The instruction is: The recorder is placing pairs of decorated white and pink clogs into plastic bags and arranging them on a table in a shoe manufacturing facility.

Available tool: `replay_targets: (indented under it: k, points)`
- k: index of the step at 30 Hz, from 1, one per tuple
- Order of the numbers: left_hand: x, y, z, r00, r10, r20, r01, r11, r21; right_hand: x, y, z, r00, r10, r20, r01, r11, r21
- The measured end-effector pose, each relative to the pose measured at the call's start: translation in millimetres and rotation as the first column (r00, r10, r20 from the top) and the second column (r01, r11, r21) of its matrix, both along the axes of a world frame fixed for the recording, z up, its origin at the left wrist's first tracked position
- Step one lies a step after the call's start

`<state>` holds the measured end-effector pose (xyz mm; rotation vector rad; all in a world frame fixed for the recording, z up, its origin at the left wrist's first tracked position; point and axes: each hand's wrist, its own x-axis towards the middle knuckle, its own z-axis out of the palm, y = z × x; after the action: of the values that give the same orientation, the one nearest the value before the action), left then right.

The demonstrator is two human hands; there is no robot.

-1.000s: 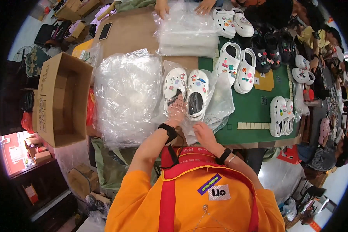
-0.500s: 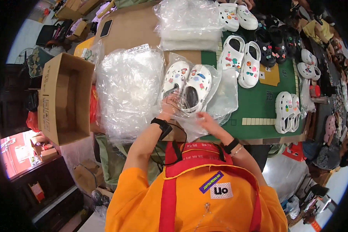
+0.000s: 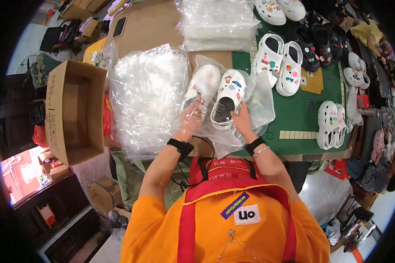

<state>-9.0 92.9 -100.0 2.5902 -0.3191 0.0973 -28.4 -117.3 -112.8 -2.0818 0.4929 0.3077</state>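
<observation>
A clear bag (image 3: pixel 232 105) lies on the table (image 3: pixel 158 26) in front of the person, with two white clogs (image 3: pixel 217 94) side by side in it. The left clog is blurred behind the plastic; the right one shows coloured charms and a dark opening. The left hand (image 3: pixel 191 119) pinches the bag's near edge beside the left clog. The right hand (image 3: pixel 240 120) is closed on the heel of the right clog. The two hands are a little apart.

Left of the bag sits a heap of empty clear bags (image 3: pixel 147 94). Beyond it lies a flat stack of bags (image 3: pixel 219 22). An open cardboard box (image 3: pixel 70 111) stands at the table's left edge; it looks empty. On the green mat (image 3: pixel 294 114) lie more white clogs (image 3: pixel 278 63), a bagged pair (image 3: pixel 331 125) and dark clogs (image 3: pixel 314 46).
</observation>
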Motion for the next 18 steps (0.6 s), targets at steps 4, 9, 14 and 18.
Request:
replay_targets:
  k: [4, 9, 14, 18]
  points:
    - [-6, -5, 12, 0.991, -0.033, 0.130, 0.018, 0.993, 0.113, 0, -3, -2, 1.000, -0.002, 0.012, 0.002, 0.998, -0.068]
    - [-18, -1, -1, 0.941, -0.318, 0.118, 0.236, 0.864, 0.445, 3, -4, 1, 0.990, -0.008, 0.137, 0.012, 1.000, -0.028]
    - [-20, -30, -27, 0.963, -0.252, 0.094, 0.190, 0.885, 0.426, 4, -6, -6, 0.997, -0.002, 0.078, 0.001, 1.000, 0.016]
    - [-13, -41, -41, 0.991, -0.124, -0.054, 0.135, 0.935, 0.327, -2, -9, -16, 0.995, 0.030, 0.096, -0.039, 0.994, 0.099]
